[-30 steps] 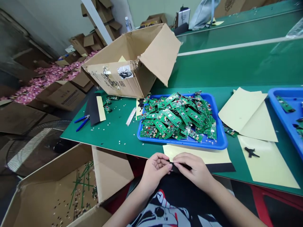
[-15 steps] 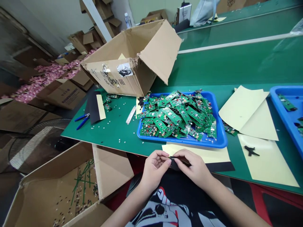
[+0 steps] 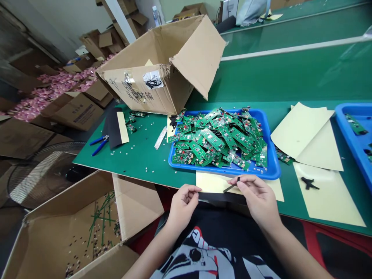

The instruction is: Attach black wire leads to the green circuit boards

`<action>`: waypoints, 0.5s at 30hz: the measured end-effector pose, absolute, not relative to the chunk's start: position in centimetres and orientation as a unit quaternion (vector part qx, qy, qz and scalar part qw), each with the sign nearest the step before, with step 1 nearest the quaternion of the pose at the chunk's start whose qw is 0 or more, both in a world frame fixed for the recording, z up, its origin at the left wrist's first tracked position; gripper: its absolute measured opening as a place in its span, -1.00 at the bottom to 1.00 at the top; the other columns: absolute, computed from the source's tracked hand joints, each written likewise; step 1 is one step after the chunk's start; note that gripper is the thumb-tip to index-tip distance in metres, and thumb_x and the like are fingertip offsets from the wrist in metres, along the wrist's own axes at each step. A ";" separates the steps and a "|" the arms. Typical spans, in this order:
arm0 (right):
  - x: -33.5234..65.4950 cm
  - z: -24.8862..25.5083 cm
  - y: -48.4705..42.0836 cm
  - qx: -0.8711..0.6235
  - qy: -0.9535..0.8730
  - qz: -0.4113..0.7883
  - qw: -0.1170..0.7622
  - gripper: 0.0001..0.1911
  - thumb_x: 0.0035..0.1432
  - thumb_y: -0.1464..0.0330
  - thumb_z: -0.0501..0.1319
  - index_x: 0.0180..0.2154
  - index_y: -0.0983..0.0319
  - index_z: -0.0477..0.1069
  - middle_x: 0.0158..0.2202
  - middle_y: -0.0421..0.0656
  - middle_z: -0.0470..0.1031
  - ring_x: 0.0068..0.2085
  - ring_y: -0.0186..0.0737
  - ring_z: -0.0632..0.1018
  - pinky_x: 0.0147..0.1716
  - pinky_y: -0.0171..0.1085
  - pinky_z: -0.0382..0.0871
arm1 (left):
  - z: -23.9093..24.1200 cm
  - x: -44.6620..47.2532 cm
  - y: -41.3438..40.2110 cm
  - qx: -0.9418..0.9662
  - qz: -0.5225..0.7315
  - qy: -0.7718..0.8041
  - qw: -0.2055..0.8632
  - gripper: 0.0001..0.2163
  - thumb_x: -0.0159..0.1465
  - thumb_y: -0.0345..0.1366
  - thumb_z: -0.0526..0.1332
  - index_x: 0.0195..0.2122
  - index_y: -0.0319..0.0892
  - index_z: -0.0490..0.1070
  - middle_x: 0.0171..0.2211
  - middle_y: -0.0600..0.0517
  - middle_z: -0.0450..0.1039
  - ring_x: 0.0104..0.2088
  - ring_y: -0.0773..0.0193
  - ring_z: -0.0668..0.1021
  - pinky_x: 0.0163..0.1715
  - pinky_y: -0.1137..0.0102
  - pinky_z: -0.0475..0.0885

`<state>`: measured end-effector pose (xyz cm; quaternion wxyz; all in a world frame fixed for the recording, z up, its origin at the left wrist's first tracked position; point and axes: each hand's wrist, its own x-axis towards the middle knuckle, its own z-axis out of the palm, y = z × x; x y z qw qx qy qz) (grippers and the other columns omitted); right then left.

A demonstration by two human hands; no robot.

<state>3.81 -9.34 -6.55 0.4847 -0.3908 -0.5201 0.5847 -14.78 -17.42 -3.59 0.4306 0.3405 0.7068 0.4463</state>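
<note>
Left hand (image 3: 183, 204): pinching sheet (image 3: 210, 183) edge
Right hand (image 3: 260, 198): pinching black strip (image 3: 230, 188), now drawn away
Peeling: probably done

Bench (image 3: 142, 133) bright; upper left dim, blurred.

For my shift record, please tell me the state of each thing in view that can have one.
Left hand: pinching black-edged sheet
Right hand: pinching small black strip
Table carton: open, flap outward
Left tray: heaped with green boards
Right tray: partly out of frame
Floor carton: open, green strips inside
Pliers: lying, handles apart
Fan: running or not, cannot tell
</note>
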 end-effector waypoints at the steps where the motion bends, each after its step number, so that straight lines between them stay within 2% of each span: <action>1: 4.0 -6.6 -9.2 -0.391 -0.501 0.591 0.496 -0.90 0.20 0.27 0.21 -0.32 0.16 0.36 -0.36 -0.16 0.57 -0.27 -0.17 0.62 -0.20 -0.12 0.54 | -3.5 -15.1 -17.5 0.354 0.436 0.713 0.419 -0.89 0.09 -0.35 0.21 -0.37 -0.19 0.51 -0.47 0.07 0.37 -0.54 0.39 0.38 -0.49 0.48 0.35; 4: 4.4 -7.0 -8.9 -0.393 -0.458 0.603 0.522 -0.86 0.19 0.24 0.21 -0.34 0.15 0.35 -0.39 -0.18 0.55 -0.29 -0.17 0.61 -0.20 -0.09 0.53 | -2.8 -15.9 -17.5 0.458 0.356 0.758 0.298 -0.83 0.12 -0.41 0.17 -0.30 -0.16 0.53 -0.48 0.05 0.36 -0.53 0.32 0.40 -0.44 0.42 0.38; 7: 4.4 -7.3 -8.9 -0.395 -0.439 0.614 0.523 -0.86 0.16 0.25 0.25 -0.33 0.16 0.36 -0.40 -0.17 0.55 -0.28 -0.16 0.61 -0.23 -0.11 0.53 | -2.0 -15.7 -17.0 0.599 0.276 0.749 0.066 -0.81 0.21 -0.41 0.12 -0.21 -0.17 0.50 -0.30 -0.10 0.45 -0.29 0.13 0.52 -0.26 0.27 0.45; 8: 4.3 -7.4 -8.9 -0.396 -0.436 0.618 0.521 -0.86 0.15 0.25 0.26 -0.33 0.17 0.37 -0.39 -0.16 0.55 -0.28 -0.16 0.61 -0.23 -0.12 0.53 | -1.9 -15.3 -16.8 0.646 0.269 0.714 0.032 -0.80 0.23 -0.42 0.11 -0.18 -0.18 0.48 -0.21 -0.14 0.46 -0.18 0.09 0.52 -0.18 0.24 0.46; 11: 3.9 -7.4 -9.0 -0.400 -0.426 0.622 0.522 -0.85 0.12 0.27 0.28 -0.32 0.19 0.37 -0.38 -0.14 0.55 -0.29 -0.16 0.60 -0.24 -0.12 0.52 | -2.7 -13.7 -16.0 0.776 0.235 0.581 0.075 -0.72 0.28 -0.40 0.09 0.01 -0.19 0.37 0.01 -0.19 0.42 0.05 0.09 0.47 0.01 0.23 0.43; 13: 4.1 -7.2 -9.0 -0.406 -0.413 0.613 0.538 -0.85 0.12 0.27 0.28 -0.33 0.18 0.37 -0.38 -0.15 0.54 -0.31 -0.18 0.59 -0.27 -0.14 0.51 | -3.6 -12.7 -15.6 0.814 0.184 0.542 0.097 -0.61 0.29 -0.35 0.12 0.14 -0.27 0.23 0.10 -0.21 0.36 0.13 0.05 0.41 0.07 0.19 0.42; 15: 4.9 -6.6 -9.0 -0.417 -0.397 0.592 0.564 -0.88 0.13 0.28 0.28 -0.33 0.17 0.38 -0.40 -0.18 0.53 -0.34 -0.22 0.58 -0.31 -0.18 0.50 | -4.5 -12.2 -15.3 0.832 0.129 0.533 0.084 -0.49 0.25 -0.30 0.22 0.19 -0.32 0.16 0.15 -0.25 0.31 0.17 -0.02 0.37 0.09 0.14 0.41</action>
